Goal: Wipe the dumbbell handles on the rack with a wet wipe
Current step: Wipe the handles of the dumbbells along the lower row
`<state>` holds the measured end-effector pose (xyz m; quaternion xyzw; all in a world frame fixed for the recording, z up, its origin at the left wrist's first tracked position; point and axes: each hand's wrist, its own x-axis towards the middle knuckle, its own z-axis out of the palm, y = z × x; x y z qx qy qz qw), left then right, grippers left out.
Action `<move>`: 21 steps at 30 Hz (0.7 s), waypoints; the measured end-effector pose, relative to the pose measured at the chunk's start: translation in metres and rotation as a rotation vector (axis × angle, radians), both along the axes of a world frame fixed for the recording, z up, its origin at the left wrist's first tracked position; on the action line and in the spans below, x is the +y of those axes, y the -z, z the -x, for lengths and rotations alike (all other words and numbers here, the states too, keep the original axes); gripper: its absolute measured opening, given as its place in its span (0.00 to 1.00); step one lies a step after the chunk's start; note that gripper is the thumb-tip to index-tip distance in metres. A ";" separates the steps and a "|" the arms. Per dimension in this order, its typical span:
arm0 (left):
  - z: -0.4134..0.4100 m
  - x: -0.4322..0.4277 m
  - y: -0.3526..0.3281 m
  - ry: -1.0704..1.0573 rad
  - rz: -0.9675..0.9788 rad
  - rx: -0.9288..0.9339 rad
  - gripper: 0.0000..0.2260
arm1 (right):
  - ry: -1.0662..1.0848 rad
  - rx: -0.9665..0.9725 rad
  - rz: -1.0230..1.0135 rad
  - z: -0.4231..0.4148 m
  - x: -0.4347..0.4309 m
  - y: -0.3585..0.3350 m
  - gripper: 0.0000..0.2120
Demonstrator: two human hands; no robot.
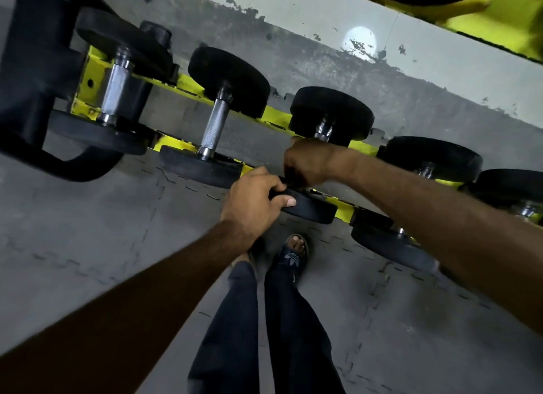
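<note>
With the left hand point(252, 201) gripping the near plate point(313, 208), the right hand point(308, 164), clenched round the handle point(322, 133) just beyond those fingers, should twist fully.

Black dumbbells point(214, 126) on yellow rack point(277, 119)

Rack point(276, 116): yellow rails running from 10 o'clock to 3 o'clock; the black upright at 9 o'clock appears to be its frame.

On the rails, side by side:
- first dumbbell point(116, 91), 10 o'clock
- second dumbbell point(214, 123)
- third dumbbell point(332, 114), centre
- fourth dumbbell point(432, 158)
- fifth dumbbell point(511, 185), 3 o'clock

Floor point(88, 232): grey interlocking mats beneath.
</note>
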<state>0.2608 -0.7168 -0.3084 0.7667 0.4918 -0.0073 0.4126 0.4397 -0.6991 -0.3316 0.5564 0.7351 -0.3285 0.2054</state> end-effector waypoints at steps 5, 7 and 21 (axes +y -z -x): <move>0.001 0.000 0.000 -0.006 -0.016 0.001 0.10 | 0.320 0.244 -0.285 -0.009 -0.054 0.001 0.12; -0.001 0.001 -0.003 0.005 -0.020 0.022 0.10 | 0.599 0.348 -0.351 -0.010 -0.076 0.014 0.14; -0.004 0.001 -0.003 0.027 -0.032 0.080 0.09 | 1.644 0.849 0.301 -0.009 -0.084 0.057 0.16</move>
